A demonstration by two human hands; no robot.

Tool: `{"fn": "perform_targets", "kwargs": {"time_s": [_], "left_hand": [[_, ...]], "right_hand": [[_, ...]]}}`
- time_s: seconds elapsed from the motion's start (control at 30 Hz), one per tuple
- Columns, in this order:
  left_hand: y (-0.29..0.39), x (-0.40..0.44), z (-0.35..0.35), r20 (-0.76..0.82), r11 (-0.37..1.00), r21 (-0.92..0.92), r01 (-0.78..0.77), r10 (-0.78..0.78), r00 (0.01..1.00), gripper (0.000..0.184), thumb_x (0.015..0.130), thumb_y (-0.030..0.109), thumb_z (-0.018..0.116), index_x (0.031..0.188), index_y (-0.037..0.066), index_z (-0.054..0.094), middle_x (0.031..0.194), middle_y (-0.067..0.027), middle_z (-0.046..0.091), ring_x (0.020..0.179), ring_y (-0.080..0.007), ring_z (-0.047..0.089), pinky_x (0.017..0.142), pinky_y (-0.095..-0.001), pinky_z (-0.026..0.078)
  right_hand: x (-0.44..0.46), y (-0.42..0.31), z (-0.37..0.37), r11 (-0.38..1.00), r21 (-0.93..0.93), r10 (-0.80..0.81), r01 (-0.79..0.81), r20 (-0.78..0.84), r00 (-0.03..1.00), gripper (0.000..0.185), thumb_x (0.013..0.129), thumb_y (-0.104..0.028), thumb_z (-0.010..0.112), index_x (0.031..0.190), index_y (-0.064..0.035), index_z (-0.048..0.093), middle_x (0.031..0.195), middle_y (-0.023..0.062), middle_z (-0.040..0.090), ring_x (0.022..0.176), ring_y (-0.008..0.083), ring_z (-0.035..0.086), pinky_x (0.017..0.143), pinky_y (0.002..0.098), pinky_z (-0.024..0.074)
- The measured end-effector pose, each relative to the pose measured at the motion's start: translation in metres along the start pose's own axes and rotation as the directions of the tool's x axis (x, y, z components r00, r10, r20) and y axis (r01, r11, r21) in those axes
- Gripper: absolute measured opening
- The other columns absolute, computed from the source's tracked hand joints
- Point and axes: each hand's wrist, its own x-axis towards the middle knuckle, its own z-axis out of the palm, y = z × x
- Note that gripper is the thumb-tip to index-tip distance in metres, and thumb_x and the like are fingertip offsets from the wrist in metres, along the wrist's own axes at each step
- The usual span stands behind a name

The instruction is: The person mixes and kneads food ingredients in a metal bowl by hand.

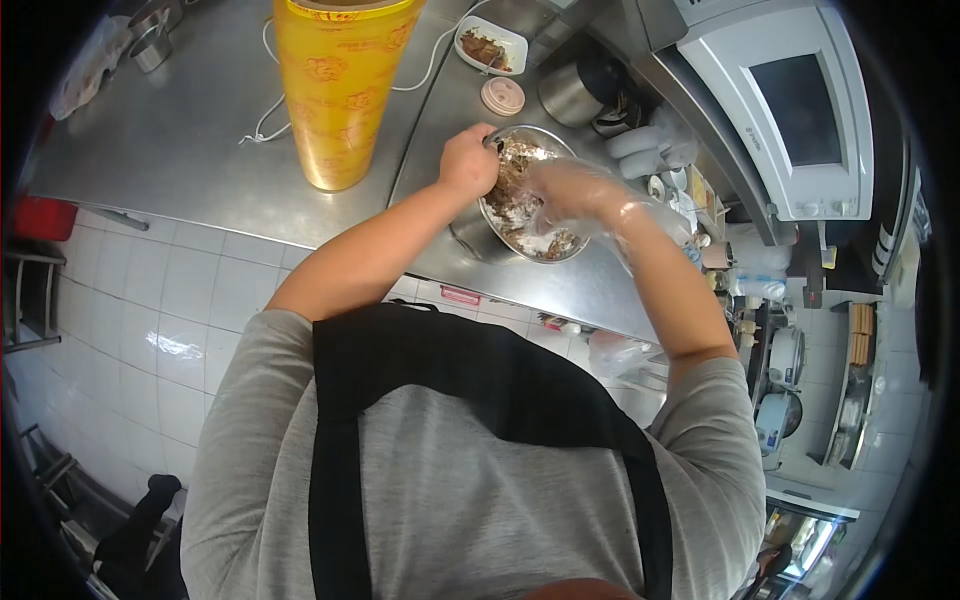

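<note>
On a stainless-steel counter (215, 130), a metal pot (482, 238) sits near the front edge, likely rigid and fairly heavy with its load, and best steadied at the rim, where the fingers of the left hand (470, 165) are clamped. The right hand (572, 190), in a clear, probably slippery plastic glove, reaches inside, its finger spacing impossible to tell, over a white-powdered mixture (513, 168) that looks soft and crumbly, best cupped from beneath.
</note>
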Motion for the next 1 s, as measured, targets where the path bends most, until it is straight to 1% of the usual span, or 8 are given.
{"fn": "perform_targets", "kwargs": {"time_s": [0.1,0.2,0.3,0.43,0.53,0.63,0.83,1.0], "left_hand": [[0.002,0.000,0.000,0.005,1.000,-0.012,0.021,-0.021,1.000,0.028,0.082,0.011,0.054,0.108,0.006,0.064,0.101,-0.0198,0.066,0.096,-0.0369,0.062,0.086,-0.0414,0.048],[0.002,0.000,-0.001,0.007,1.000,0.016,0.025,-0.025,1.000,0.027,0.083,0.011,0.055,0.108,0.006,0.064,0.100,-0.0182,0.067,0.095,-0.0340,0.063,0.085,-0.0393,0.047],[0.000,-0.004,-0.001,0.024,0.999,0.045,-0.011,0.010,1.000,0.027,0.083,0.011,0.055,0.107,0.006,0.064,0.100,-0.0179,0.067,0.094,-0.0333,0.064,0.084,-0.0384,0.047],[-0.001,0.001,0.001,0.024,0.999,0.053,-0.009,0.008,1.000,0.029,0.082,0.009,0.053,0.108,0.005,0.063,0.101,-0.0188,0.067,0.095,-0.0345,0.063,0.085,-0.0387,0.047],[0.000,-0.002,0.005,-0.025,0.999,0.007,-0.049,0.049,0.998,0.027,0.081,0.007,0.052,0.105,0.004,0.063,0.100,-0.0209,0.066,0.096,-0.0376,0.061,0.086,-0.0430,0.047],[0.000,-0.003,0.008,-0.031,0.997,-0.062,-0.040,0.038,0.999,0.025,0.081,0.006,0.051,0.103,0.004,0.062,0.104,-0.0207,0.064,0.099,-0.0382,0.060,0.086,-0.0434,0.047],[-0.017,-0.025,0.035,-0.303,0.997,0.025,-0.078,0.082,0.950,0.023,0.081,0.008,0.054,0.102,0.004,0.059,0.104,-0.0164,0.060,0.099,-0.0344,0.059,0.086,-0.0406,0.046],[-0.008,0.001,0.012,0.014,0.998,-0.061,-0.007,0.008,1.000,0.026,0.081,0.009,0.059,0.107,0.001,0.059,0.105,-0.0149,0.060,0.098,-0.0272,0.058,0.086,-0.0362,0.046]], "right_hand": [[0.013,-0.011,0.019,0.959,-0.060,-0.280,0.277,-0.337,0.899,0.043,0.062,-0.023,0.078,0.102,-0.0096,0.069,0.090,0.0170,0.066,0.090,0.0335,0.063,0.084,0.0424,0.0484],[0.024,-0.052,0.018,0.973,-0.220,0.059,-0.074,-0.076,0.995,0.029,0.064,-0.015,0.072,0.093,-0.0091,0.070,0.087,0.0164,0.067,0.086,0.0338,0.064,0.081,0.0425,0.0499],[0.033,-0.048,0.020,0.953,-0.257,0.141,-0.160,-0.091,0.986,0.023,0.064,-0.011,0.069,0.086,-0.0080,0.070,0.086,0.0160,0.067,0.085,0.0333,0.065,0.080,0.0415,0.0511],[-0.005,-0.027,-0.027,0.965,-0.082,0.258,-0.249,0.138,0.956,0.042,0.064,-0.012,0.074,0.106,-0.0185,0.070,0.104,0.0183,0.066,0.101,0.0329,0.062,0.087,0.0409,0.0486],[-0.035,0.017,0.000,0.996,-0.039,-0.083,0.079,-0.111,0.990,0.064,0.062,-0.008,0.077,0.121,-0.0275,0.063,0.127,0.0166,0.056,0.114,0.0330,0.055,0.096,0.0397,0.0444],[-0.029,0.012,0.040,0.996,0.085,-0.013,0.027,-0.165,0.986,0.076,0.056,-0.003,0.080,0.125,-0.0270,0.059,0.135,0.0081,0.049,0.113,0.0300,0.054,0.097,0.0351,0.0450],[0.021,0.008,0.035,0.955,0.296,0.075,-0.029,-0.145,0.987,0.061,0.064,-0.004,0.075,0.122,-0.0168,0.062,0.114,0.0118,0.065,0.106,0.0279,0.060,0.095,0.0364,0.0446],[-0.032,0.026,0.007,0.897,0.440,0.052,-0.029,-0.041,0.998,0.050,0.072,-0.005,0.070,0.121,-0.0147,0.064,0.123,0.0097,0.062,0.112,0.0219,0.058,0.099,0.0344,0.0415]]}}
